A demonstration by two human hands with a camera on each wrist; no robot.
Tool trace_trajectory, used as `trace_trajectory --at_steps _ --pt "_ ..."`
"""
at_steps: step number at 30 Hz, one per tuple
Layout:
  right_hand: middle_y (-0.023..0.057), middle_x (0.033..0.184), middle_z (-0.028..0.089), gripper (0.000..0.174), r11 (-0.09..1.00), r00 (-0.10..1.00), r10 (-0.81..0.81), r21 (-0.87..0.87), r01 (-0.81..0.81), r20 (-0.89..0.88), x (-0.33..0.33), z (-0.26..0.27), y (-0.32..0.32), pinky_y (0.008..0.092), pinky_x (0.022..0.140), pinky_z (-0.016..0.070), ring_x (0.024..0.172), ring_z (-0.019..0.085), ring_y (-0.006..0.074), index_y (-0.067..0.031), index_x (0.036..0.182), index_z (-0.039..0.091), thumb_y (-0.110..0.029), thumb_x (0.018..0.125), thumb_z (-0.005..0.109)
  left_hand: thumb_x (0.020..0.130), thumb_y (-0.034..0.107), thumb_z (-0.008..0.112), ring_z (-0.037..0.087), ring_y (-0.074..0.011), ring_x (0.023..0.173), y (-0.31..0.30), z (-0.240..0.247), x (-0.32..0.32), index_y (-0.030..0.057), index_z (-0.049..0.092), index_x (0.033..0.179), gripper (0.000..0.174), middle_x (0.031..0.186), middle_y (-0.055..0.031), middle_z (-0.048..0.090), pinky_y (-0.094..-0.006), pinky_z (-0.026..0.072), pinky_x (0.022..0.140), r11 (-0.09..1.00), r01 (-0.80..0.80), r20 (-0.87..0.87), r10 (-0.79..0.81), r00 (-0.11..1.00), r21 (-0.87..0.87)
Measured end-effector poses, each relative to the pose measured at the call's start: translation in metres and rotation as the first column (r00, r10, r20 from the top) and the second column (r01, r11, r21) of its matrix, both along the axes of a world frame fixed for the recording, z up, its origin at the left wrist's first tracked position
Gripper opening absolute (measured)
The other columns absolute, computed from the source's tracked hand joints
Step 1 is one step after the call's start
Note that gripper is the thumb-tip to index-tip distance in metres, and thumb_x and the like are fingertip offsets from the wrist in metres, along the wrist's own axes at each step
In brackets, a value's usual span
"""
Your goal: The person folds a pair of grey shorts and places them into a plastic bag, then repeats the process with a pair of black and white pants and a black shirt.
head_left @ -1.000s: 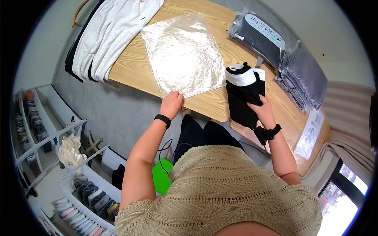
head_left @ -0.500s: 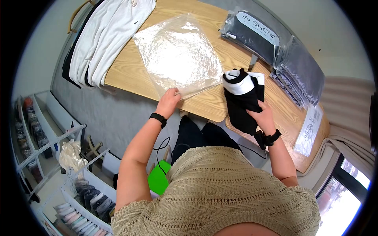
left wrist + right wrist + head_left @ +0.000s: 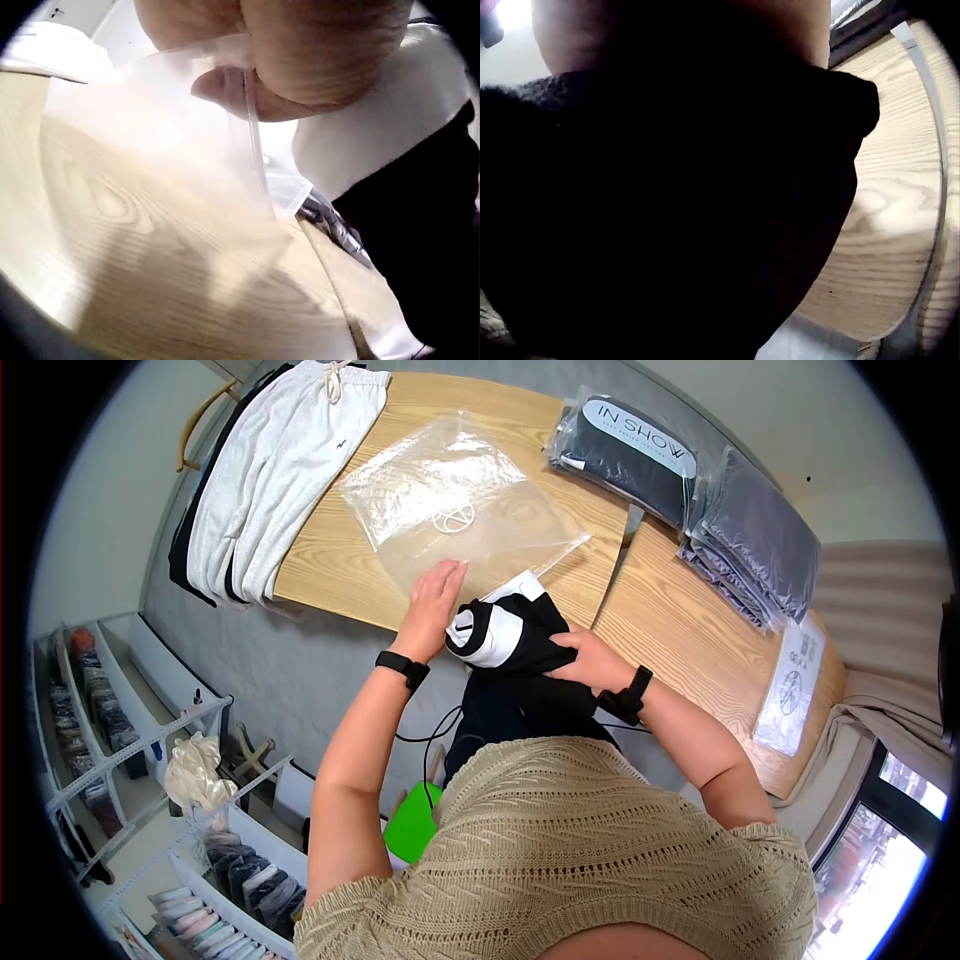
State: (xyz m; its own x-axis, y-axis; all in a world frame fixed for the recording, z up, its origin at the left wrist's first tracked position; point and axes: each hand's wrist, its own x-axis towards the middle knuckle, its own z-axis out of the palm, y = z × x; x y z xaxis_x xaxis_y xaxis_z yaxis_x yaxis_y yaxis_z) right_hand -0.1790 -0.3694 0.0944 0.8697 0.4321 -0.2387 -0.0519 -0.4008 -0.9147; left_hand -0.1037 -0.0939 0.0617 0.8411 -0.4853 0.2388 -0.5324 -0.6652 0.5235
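Observation:
A clear plastic bag lies on the table, a white round print on it. My left hand is at its near edge with straight fingers; in the left wrist view the lifted film passes across the fingers. My right hand grips a folded black-and-white garment by its right side. The garment's rolled white-and-black end comes right beside the left wrist, over the table's near edge. In the right wrist view the black cloth hides most of that hand.
Light grey sweatpants lie at the table's left. At the back right are a bagged dark garment with a printed label and a stack of bagged grey garments. A flat plastic package lies near the right edge. A gap separates the tabletops.
My right hand has carried the garment left, from the right tabletop to beside my left hand. My left fingers have straightened at the bag, whose film now looks clearer with its print visible.

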Motion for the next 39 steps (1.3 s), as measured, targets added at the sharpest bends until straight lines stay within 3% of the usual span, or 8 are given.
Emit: trace_trajectory --at_steps 5,14,19,21,27,29,35,39 --pt "0.0187 0.103 0.061 0.042 1.0 0.987 -0.011 0.015 0.013 -0.163 0.016 -0.007 -0.009 0.0333 0.087 0.0448 0.1 0.058 0.0294 -0.0017 0.105 0.064 -0.017 0.068 0.076 0.066 -0.011 0.052 0.044 -0.0336 0.118 0.007 0.013 -0.016 0.0022 0.04 0.133 0.069 0.126 -0.0168 0.046 -0.0412 0.0338 0.101 0.997 0.065 0.006 -0.065 0.998 0.029" --pt "0.0154 0.099 0.063 0.042 0.84 0.996 0.078 -0.541 -0.041 0.047 0.024 0.003 -0.002 0.0401 0.078 0.0486 0.093 0.059 0.0337 -0.0094 0.101 0.068 -0.032 0.066 0.072 0.069 -0.008 0.052 0.036 -0.0309 0.129 -0.033 0.028 -0.036 0.0031 0.036 0.135 0.069 0.137 -0.0138 0.039 -0.0503 0.0254 0.106 0.995 0.091 -0.059 -0.088 0.994 0.04" --pt "0.0161 0.095 0.064 0.04 0.827 0.984 -0.123 -0.535 0.174 0.13 0.039 0.004 0.015 0.0395 0.075 0.0494 0.088 0.062 0.033 -0.0096 0.098 0.069 -0.034 0.067 0.07 0.07 -0.008 0.049 0.03 -0.0287 0.134 -0.048 0.031 -0.05 0.0039 0.034 0.138 0.07 0.143 -0.01 0.034 -0.0529 0.0217 0.107 0.952 0.221 0.003 -0.227 0.974 0.211" --pt "0.0174 0.09 0.065 0.04 0.86 0.99 -0.125 -0.504 0.073 -0.07 0.048 0.008 0.025 0.0402 0.073 0.0494 0.084 0.063 0.0339 -0.0096 0.098 0.069 -0.036 0.067 0.069 0.07 -0.008 0.049 0.03 -0.0291 0.133 -0.055 0.032 -0.051 0.003 0.034 0.138 0.07 0.143 -0.01 0.034 -0.0535 0.0216 0.107 0.96 0.254 -0.032 -0.252 0.967 0.115" --pt "0.0193 0.093 0.063 0.029 0.907 0.969 -0.227 -0.342 0.247 0.097 0.065 -0.023 0.043 0.0422 0.073 0.0489 0.084 0.061 0.0372 -0.0115 0.094 0.069 -0.029 0.072 0.067 0.067 -0.009 0.05 0.034 -0.0308 0.13 -0.058 0.037 -0.053 0.002 0.038 0.135 0.07 0.14 -0.0109 0.038 -0.0539 0.0244 0.106 0.955 0.297 -0.008 -0.298 0.955 -0.02" --pt "0.0194 0.099 0.059 0.029 0.814 0.908 -0.162 -0.467 0.344 0.386 0.067 -0.017 0.054 0.0418 0.076 0.0487 0.09 0.059 0.0358 -0.0117 0.093 0.069 -0.028 0.069 0.07 0.068 -0.009 0.05 0.036 -0.0305 0.129 -0.052 0.033 -0.059 0.0023 0.042 0.133 0.067 0.138 -0.0112 0.04 -0.0535 0.0251 0.106 0.955 0.293 0.065 -0.289 0.955 -0.046" --pt "0.0202 0.106 0.057 0.041 0.748 0.938 -0.086 -0.6 0.284 0.337 0.087 -0.02 0.076 0.043 0.081 0.0472 0.096 0.056 0.0387 -0.0105 0.1 0.069 -0.038 0.07 0.071 0.072 -0.006 0.05 0.035 -0.0275 0.131 -0.041 -0.003 -0.073 0.0043 0.045 0.131 0.061 0.141 -0.0075 0.04 -0.0521 0.0253 0.105 0.978 0.197 0.124 -0.204 0.971 0.064" --pt "0.028 0.117 0.049 0.042 0.884 0.879 -0.192 -0.312 0.349 0.437 0.09 -0.049 0.049 0.0421 0.092 0.0419 0.11 0.048 0.0405 -0.0131 0.106 0.067 -0.041 0.074 0.069 0.082 0.008 0.047 0.033 -0.0236 0.133 -0.033 -0.013 -0.074 0.0097 0.043 0.133 0.051 0.144 -0.0043 0.036 -0.0485 0.0254 0.107 0.956 0.147 0.071 -0.17 0.983 0.252"
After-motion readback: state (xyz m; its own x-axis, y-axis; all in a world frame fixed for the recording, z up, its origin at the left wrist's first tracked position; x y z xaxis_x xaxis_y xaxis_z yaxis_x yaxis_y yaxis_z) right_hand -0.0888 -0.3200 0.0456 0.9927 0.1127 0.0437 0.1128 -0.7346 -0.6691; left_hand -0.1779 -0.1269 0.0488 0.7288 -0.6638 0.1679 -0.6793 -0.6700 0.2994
